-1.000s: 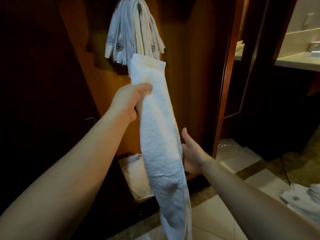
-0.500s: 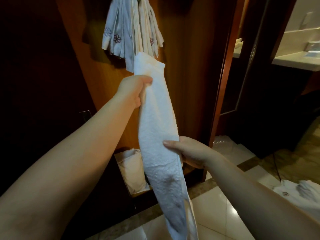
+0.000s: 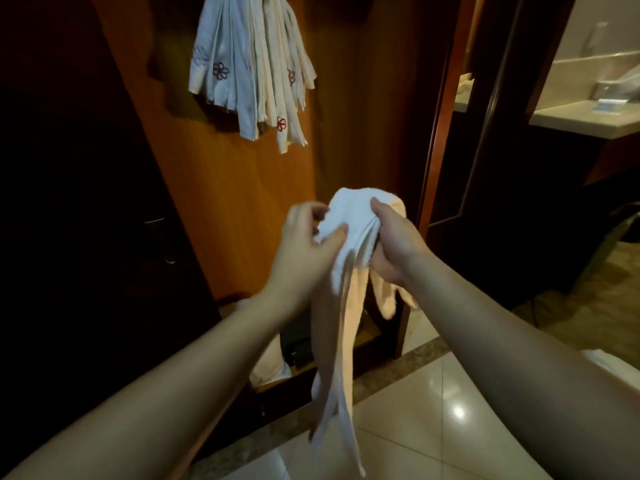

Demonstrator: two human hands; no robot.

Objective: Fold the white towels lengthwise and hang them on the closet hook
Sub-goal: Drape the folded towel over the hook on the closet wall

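Observation:
A white towel (image 3: pixel 341 327), folded into a long strip, is doubled over at its middle, and both halves hang down toward the floor. My right hand (image 3: pixel 389 242) grips the bunched fold from the right. On the left side of that fold, my left hand (image 3: pixel 306 242) pinches it with thumb and fingers. Above, a bundle of several folded white towels (image 3: pixel 252 71) with red flower embroidery hangs against the wooden closet panel (image 3: pixel 239 202). The hook itself is out of view above the frame.
A white bag or liner (image 3: pixel 268 365) sits low in the closet's bottom compartment. A dark door with a handle (image 3: pixel 162 237) stands at the left. A doorway at the right shows a bathroom counter (image 3: pixel 585 116). Glossy floor tiles (image 3: pixel 433 410) lie below, with white cloth (image 3: pixel 609 363) at the right edge.
My left hand came down from the towel's top end to meet my right hand. The long strip is now doubled over at mid-height, below the hanging bundle.

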